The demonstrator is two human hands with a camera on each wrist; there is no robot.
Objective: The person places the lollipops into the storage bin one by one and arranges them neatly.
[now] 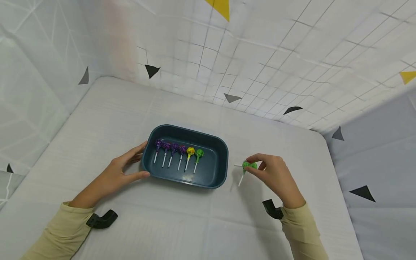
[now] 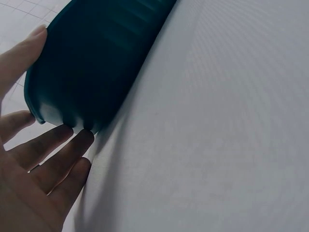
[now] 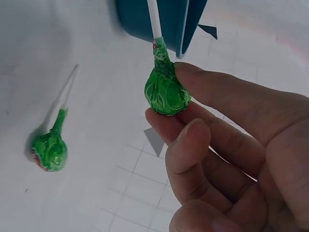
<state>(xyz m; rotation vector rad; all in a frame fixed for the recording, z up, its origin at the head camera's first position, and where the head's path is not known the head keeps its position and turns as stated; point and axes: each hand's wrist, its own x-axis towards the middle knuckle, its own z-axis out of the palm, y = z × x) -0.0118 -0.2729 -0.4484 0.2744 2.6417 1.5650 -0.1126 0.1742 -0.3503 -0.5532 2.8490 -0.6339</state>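
Observation:
My right hand (image 1: 276, 175) pinches a green-wrapped lollipop (image 3: 164, 92) by its head, between thumb and fingertips, to the right of a dark teal tray (image 1: 212, 164). Its white stick points toward the tray. Another green lollipop (image 3: 49, 151) lies on the white cloth close to that hand; in the head view the two overlap. At the tray's left end my left hand (image 1: 113, 173) rests with spread, fairly straight fingers (image 2: 60, 164) touching the outer wall. Inside, a row holds several purple lollipops (image 1: 167, 146), a yellow lollipop (image 1: 190, 151) and a green lollipop (image 1: 199, 153), sticks toward me.
A white cloth (image 1: 182, 224) covers the table. Patterned white sheets (image 1: 195, 61) hang along the back and sides. Each sleeve bears a black curved mount (image 1: 102, 219) at the wrist.

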